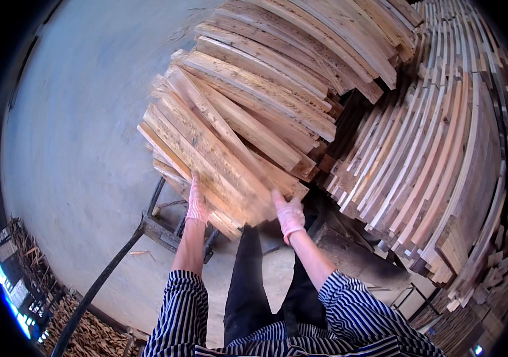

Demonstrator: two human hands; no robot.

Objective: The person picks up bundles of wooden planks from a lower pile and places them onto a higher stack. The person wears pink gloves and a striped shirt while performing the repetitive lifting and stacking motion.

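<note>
Hands on the near ends of a plank stack

Planks of rough, pale wood (230,137) lie in a loose stack at the centre of the frame, their near ends pointing down toward the person. The left hand (197,202), in a thin pinkish glove, lies flat against the lower left corner of the stack, fingers pointing up along the board ends. The right hand (290,215), gloved the same way, presses against the board ends just right of centre. The hands are set apart, one at each side of the stack's near end, which looks like a way to steady or square up the boards; neither is visibly closed around a plank, though the fingertips are blurred and the grip cannot be read for certain.

The stack seems to rest on a low metal cart (164,229), of which only a dark frame and a long handle (99,282) running to the lower left show; the boards hide its deck. To the right, a much larger pile of boards (438,178) fills the frame and bends with the lens, its far edge cut off. Bare concrete floor (81,119) takes the upper left. Striped sleeves (349,309) and dark trousers occupy the bottom edge. A heap of wood scraps (90,333) at the lower left is too small to make out.
</note>
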